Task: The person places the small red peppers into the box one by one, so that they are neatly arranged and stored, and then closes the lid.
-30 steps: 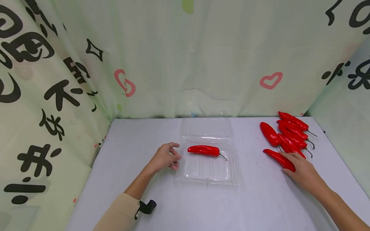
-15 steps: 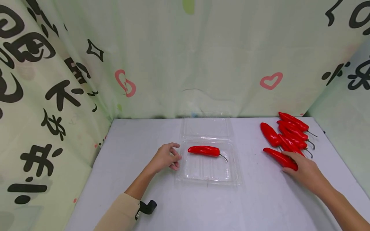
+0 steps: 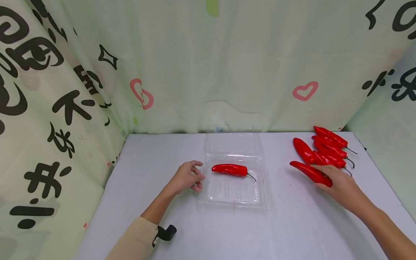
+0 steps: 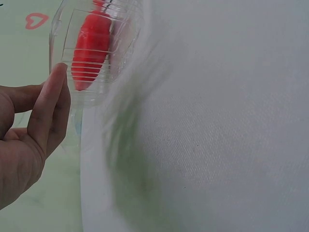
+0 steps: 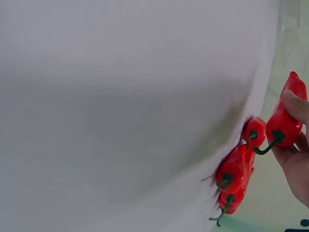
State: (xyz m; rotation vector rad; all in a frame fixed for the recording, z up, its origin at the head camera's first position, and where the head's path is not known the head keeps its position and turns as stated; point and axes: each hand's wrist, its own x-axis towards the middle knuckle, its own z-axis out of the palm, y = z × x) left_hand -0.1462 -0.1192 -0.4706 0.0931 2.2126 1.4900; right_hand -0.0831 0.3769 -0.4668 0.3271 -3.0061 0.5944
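Observation:
A red chili pepper (image 3: 310,171) is held in my right hand (image 3: 341,187), thumb on one side and fingers on the other. In the right wrist view the held pepper (image 5: 286,121) shows its green stem end, and the thumb (image 5: 295,104) lies across it. An opened clear plastic clamshell box (image 3: 234,193) stands mid-table with one red pepper (image 3: 229,169) lying inside. My left hand (image 3: 186,177) stays at the box's left edge, fingers loosely bent. Its fingertips are at the rim in the left wrist view; whether they touch it, I cannot tell.
Several more red peppers (image 3: 329,145) lie in a cluster at the table's back right. The box's lid (image 3: 232,144) leans back toward the printed curtain (image 3: 247,72) behind the white table (image 3: 156,155). A curtain also runs along the left side.
My right hand has taken hold of the front pepper and moved it slightly up and left, off from the cluster. The left hand and the box have stayed in place.

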